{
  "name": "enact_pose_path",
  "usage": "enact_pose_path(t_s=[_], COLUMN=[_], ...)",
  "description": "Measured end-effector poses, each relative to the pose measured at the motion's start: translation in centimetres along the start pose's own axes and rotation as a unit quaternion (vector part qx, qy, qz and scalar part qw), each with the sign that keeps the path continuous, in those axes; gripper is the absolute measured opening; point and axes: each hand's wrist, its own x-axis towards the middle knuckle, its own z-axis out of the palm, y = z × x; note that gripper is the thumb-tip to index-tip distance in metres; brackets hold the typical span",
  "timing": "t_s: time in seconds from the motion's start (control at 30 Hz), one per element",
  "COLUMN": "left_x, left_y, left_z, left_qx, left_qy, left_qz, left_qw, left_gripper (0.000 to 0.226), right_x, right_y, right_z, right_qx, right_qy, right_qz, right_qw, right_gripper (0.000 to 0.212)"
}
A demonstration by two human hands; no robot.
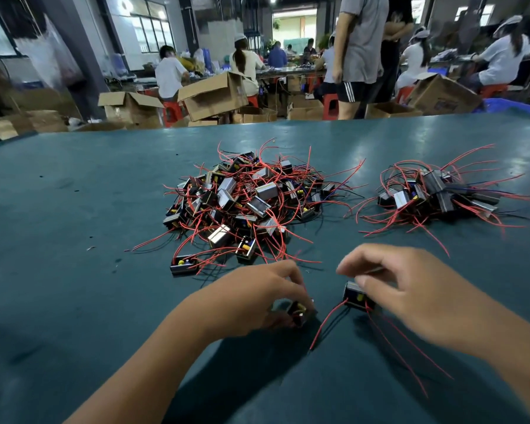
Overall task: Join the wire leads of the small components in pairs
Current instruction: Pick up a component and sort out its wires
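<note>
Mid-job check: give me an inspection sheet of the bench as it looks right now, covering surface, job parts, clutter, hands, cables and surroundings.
Surface: dark green table top, a few small specks at left.
Job's things: large pile of small black-and-silver components with red wires at centre; smaller pile to its right; one stray component near the big pile.
Clutter: nothing seen beyond the specks.
Hands: left hand grips one component; right hand holds another component; both blurred.
Cables: red leads trail from the held component towards the near edge, not visibly joined.
Surroundings: open cardboard boxes, red stools, seated workers, two people standing behind the table.
</note>
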Motion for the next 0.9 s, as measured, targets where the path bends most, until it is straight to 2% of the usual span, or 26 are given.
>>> enact_pose_path(t_s=[0.1,0.17,0.3,0.43,0.57,0.67,0.8,0.9], left_x=[0.5,0.8,1.0,0.8,0.8,0.7,0.6,0.3], left_y=[0.4,0.6,0.4,-0.1,-0.4,-0.4,-0.5,-0.8], left_z=[0.3,0.5,0.7,0.9,1.1,1.2,1.1,0.7], left_qx=[0.097,0.118,0.151,0.154,0.102,0.016,-0.142,-0.198], left_qy=[0.037,0.057,0.055,0.054,0.056,0.056,0.057,0.04], left_qz=[0.004,0.015,-0.025,-0.096,-0.121,-0.129,-0.114,-0.095], left_qw=[0.995,0.991,0.987,0.982,0.986,0.99,0.982,0.975], left_gripper=[0.033,0.037,0.051,0.056,0.06,0.053,0.042,0.027], right_x=[-0.2,-0.4,-0.2,1.0,2.2,2.5,2.1,1.6], right_y=[-0.1,0.0,0.6,2.5,4.4,5.0,4.9,4.1], right_z=[1.8,2.9,3.8,3.2,1.4,1.3,2.0,2.0], right_qx=[-0.229,-0.296,-0.305,-0.285,-0.26,-0.274,-0.306,-0.291], right_qy=[-0.03,-0.069,-0.054,-0.055,-0.068,-0.06,-0.047,-0.009], right_qz=[-0.003,0.019,0.045,0.011,-0.035,-0.061,-0.055,-0.046], right_qw=[0.973,0.952,0.95,0.957,0.963,0.958,0.949,0.956], right_gripper=[0.018,0.024,0.033,0.023,0.028,0.03,0.031,0.034])
